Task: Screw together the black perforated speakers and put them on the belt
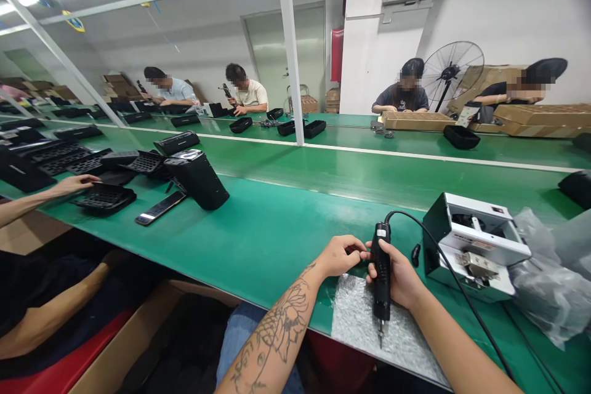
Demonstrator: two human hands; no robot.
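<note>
My right hand point(399, 274) is wrapped around a black electric screwdriver point(382, 274), its bit pointing down toward me over a sheet of bubble wrap point(353, 308). A cable runs from the top of the screwdriver and loops away to the right. Just left of the tool, my left hand point(342, 255) has its fingers curled and pinched together, close to the right hand's fingers. Whatever may be between those fingertips is hidden. A small black part point(416, 255) lies on the green table point(258, 240) to the right of the screwdriver.
A white-and-black screw feeder machine point(475, 246) stands at the right, beside clear plastic bags point(545, 277). Leftward are a black speaker-like housing point(198, 178), a phone point(160, 207) and a black grille tray point(105, 198) near a co-worker's hand point(76, 184). Several people sit across the belt point(351, 166).
</note>
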